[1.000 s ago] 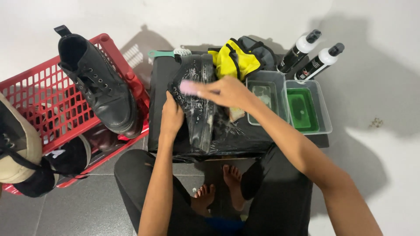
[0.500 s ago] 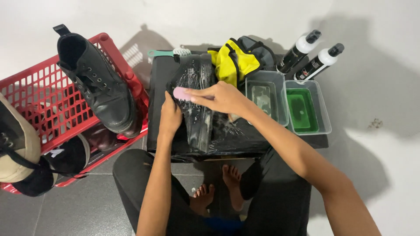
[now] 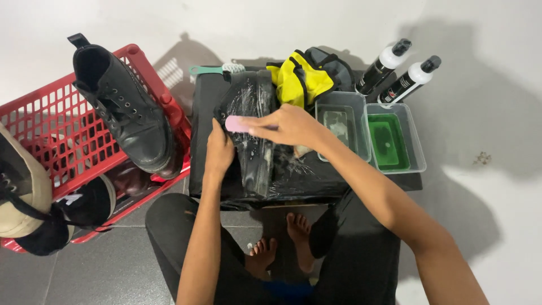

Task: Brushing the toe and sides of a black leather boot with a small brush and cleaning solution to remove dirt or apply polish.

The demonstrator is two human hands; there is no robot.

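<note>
Right hand (image 3: 291,125): closed around a small pink brush (image 3: 237,123) on the wet black shoe (image 3: 254,133).
Left hand (image 3: 218,151): pressed flat on the shoe's side, holding it down.
Shoe: on the black table (image 3: 350,176) — long way pointing away from the person.
Tubs: clear plastic tub (image 3: 342,124) with cloudy water; green-water tub (image 3: 394,139).
Basket: red plastic basket (image 3: 51,121) with a black boot (image 3: 127,116).
Hidden: brush bristles — can't see them.
</note>
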